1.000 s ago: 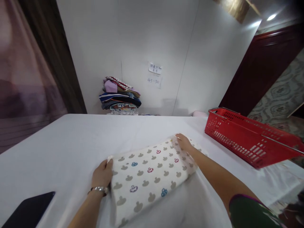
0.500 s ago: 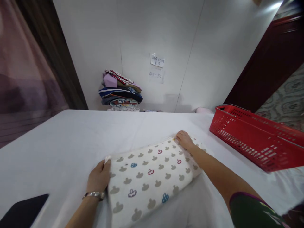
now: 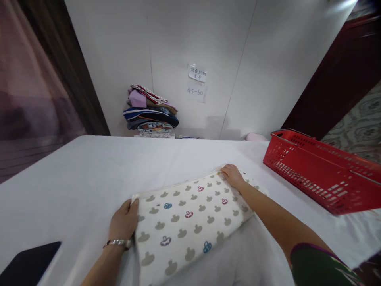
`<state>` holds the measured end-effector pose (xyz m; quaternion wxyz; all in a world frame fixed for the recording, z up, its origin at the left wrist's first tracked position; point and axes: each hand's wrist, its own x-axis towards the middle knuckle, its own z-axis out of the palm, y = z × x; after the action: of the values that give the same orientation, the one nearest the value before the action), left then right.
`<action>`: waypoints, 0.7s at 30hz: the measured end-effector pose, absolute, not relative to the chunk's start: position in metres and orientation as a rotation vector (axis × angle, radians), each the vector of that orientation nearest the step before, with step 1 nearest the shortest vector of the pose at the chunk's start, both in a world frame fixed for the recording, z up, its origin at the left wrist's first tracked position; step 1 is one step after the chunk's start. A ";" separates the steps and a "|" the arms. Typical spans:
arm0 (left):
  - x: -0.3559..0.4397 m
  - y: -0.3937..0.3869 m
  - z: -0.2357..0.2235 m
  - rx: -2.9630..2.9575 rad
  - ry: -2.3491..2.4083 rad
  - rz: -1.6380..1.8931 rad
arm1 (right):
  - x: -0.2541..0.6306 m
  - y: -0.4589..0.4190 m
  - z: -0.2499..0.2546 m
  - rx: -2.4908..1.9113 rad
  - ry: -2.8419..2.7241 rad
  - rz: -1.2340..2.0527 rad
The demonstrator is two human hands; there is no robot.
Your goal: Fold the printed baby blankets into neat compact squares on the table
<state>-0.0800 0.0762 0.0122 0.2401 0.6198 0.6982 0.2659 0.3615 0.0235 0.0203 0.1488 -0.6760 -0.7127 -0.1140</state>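
Observation:
A white cloth [image 3: 190,228] printed with grey, blue and pink mushrooms lies folded in a long shape across the white-covered table [image 3: 89,174]. At its far left corner my left hand [image 3: 123,222], with a metal bracelet at the wrist, pinches the edge between thumb and fingers. My right hand [image 3: 233,176] is on the far edge toward the right end, its fingertips closed on the fabric. Part of the cloth's right end passes under my right forearm and is hidden.
A red perforated basket [image 3: 312,171] stands at the right. Folded fabrics [image 3: 151,113] are piled against the far wall, left of two paper notes [image 3: 196,83]. A flat black object [image 3: 29,264] lies at the near left, and a pink item [image 3: 255,137] shows behind the table's far edge.
Both hands keep their grip, and the cloth lies almost as before. The view has shifted very slightly.

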 end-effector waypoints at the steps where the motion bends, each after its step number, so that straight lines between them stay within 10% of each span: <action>1: -0.080 0.076 0.013 1.672 1.896 0.696 | 0.361 0.023 0.021 -1.949 -2.059 -0.331; 21: -0.077 0.073 0.020 1.618 1.870 0.653 | 0.357 0.025 0.026 -2.014 -2.182 -0.331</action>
<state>-0.0770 0.0732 0.0203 0.2878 0.6059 0.7002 0.2446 0.3570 0.0255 0.0265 0.0767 -0.6720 -0.7282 -0.1106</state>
